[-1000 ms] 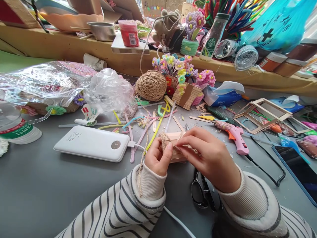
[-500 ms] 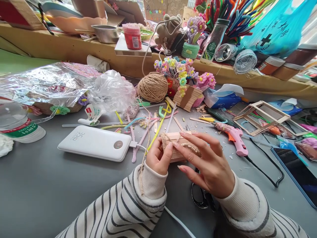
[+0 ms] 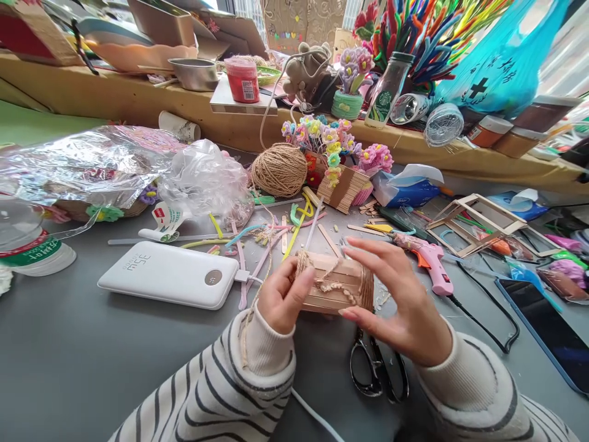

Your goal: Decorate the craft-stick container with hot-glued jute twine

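My left hand [image 3: 281, 296] is closed on the left end of a small craft-stick box [image 3: 329, 288], thumb on its face. Jute twine [image 3: 367, 288] wraps the box's right end, and more twine shows at its left end. A loose, curled strand lies across the wooden face. Around the right end my right hand [image 3: 402, 301] is spread open, fingers above the top edge and thumb at the lower corner; whether the thumb touches is unclear. From the twine ball [image 3: 280, 170] a strand runs down to my left sleeve. Black-handled scissors [image 3: 377, 368] lie below the box.
A white power bank [image 3: 170, 273] with a plugged-in cable lies left of my hands. To the right are a pink glue gun [image 3: 432, 264], a stick frame [image 3: 478, 224] and a phone [image 3: 547, 331]. Pipe cleaners and loose sticks [image 3: 329, 239] litter the table behind the box.
My right hand has lifted off the box's face and moved to its right end, its thumb and fingers spreading. More of the wooden face and the scissors now show.
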The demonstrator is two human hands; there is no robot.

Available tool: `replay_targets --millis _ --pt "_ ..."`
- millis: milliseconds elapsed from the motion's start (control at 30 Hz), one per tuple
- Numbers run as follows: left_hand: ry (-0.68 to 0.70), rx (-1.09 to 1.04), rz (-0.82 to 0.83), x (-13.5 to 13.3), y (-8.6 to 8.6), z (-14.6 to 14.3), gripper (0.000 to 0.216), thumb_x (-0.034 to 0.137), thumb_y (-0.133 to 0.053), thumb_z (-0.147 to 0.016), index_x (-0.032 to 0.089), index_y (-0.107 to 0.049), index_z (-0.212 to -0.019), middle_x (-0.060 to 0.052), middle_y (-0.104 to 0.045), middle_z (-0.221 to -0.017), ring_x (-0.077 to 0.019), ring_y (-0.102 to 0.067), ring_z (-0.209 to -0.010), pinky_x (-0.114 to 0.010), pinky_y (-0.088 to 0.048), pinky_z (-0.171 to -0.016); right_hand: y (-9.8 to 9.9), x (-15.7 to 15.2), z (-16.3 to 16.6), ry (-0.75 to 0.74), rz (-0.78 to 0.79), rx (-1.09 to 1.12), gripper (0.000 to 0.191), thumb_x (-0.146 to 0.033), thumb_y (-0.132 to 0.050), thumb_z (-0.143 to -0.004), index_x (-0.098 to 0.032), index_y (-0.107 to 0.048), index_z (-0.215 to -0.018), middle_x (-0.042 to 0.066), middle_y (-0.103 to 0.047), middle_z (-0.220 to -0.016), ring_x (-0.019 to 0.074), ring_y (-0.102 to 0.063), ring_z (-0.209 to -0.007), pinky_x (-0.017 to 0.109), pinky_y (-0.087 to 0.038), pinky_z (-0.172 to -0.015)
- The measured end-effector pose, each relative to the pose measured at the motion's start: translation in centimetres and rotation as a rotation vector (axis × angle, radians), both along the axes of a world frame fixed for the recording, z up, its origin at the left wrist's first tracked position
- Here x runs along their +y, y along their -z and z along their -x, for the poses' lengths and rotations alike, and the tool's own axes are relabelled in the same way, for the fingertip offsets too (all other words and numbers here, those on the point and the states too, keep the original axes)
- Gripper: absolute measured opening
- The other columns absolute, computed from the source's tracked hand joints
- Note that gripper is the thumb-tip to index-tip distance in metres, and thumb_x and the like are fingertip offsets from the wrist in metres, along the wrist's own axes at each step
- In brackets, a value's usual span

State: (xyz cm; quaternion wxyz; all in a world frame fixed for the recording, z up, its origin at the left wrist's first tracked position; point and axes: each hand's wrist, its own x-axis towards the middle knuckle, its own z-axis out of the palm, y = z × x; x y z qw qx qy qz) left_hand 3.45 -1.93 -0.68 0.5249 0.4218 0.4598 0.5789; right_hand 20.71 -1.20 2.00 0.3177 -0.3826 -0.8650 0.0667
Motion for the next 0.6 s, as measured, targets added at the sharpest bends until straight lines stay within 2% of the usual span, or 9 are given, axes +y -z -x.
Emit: replay_targets --millis 67,133,233,367,600 --pt "0.077 0.096 -0.018 0.5 -0.6 0.7 0.035 0.047 -0.051 -0.075 0.015 -0.062 -0.069 -0.001 -0.058 -0.059 -0.0155 -0.054 -0.059 -0.025 -0.041 -0.056 -0.4 0.4 -0.8 -0.098 0.127 -0.024 0.079 -0.049 -0.063 -0.068 -0.016 -0.031 -0.132 0.014 -0.041 -0.131 0.0249 -0.038 -0.121 0.041 -0.033 -0.101" --pt "0.191 0.140 -0.018 1.0 -1.3 1.3 0.038 0.049 -0.050 -0.075 0.014 -0.061 -0.065 -0.001 -0.058 -0.059 -0.0149 -0.052 -0.059 -0.026 -0.039 -0.057 -0.6 0.6 -1.4 -0.225 0.214 -0.082 0.099 -0.055 -0.066 -0.061 -0.015 -0.016 -0.137 0.015 -0.031 -0.138 0.0256 -0.030 -0.127 0.040 -0.029 -0.104" --pt "0.349 0.135 0.015 1.3 -2.5 1.4 0.037 0.047 -0.050 -0.075 0.013 -0.062 -0.066 0.000 -0.057 -0.058 -0.0128 -0.050 -0.056 -0.025 -0.038 -0.057 -0.7 0.6 -1.8 -0.355 0.256 -0.157 0.116 -0.057 -0.068 -0.056 -0.012 -0.002 -0.139 0.016 -0.019 -0.143 0.0260 -0.018 -0.133 0.039 -0.022 -0.108" --pt "0.438 0.102 0.017 1.4 -3.8 1.0 0.033 0.044 -0.050 -0.074 0.014 -0.060 -0.063 0.001 -0.056 -0.056 -0.0126 -0.048 -0.054 -0.025 -0.037 -0.058 -0.8 0.3 -1.6 -0.442 0.210 -0.159 0.119 -0.050 -0.070 -0.057 -0.008 0.005 -0.139 0.018 -0.013 -0.144 0.0252 -0.013 -0.134 0.037 -0.020 -0.109" --pt "0.569 0.148 -0.110 1.8 -5.5 0.9 0.033 0.042 -0.049 -0.076 0.015 -0.063 -0.062 0.001 -0.059 -0.058 -0.0145 -0.054 -0.062 -0.026 -0.040 -0.067 -1.5 -0.2 -1.2 -0.407 0.113 -0.102 0.109 -0.039 -0.068 -0.059 -0.008 0.000 -0.139 0.018 -0.024 -0.139 0.0261 -0.019 -0.132 0.039 -0.026 -0.106"
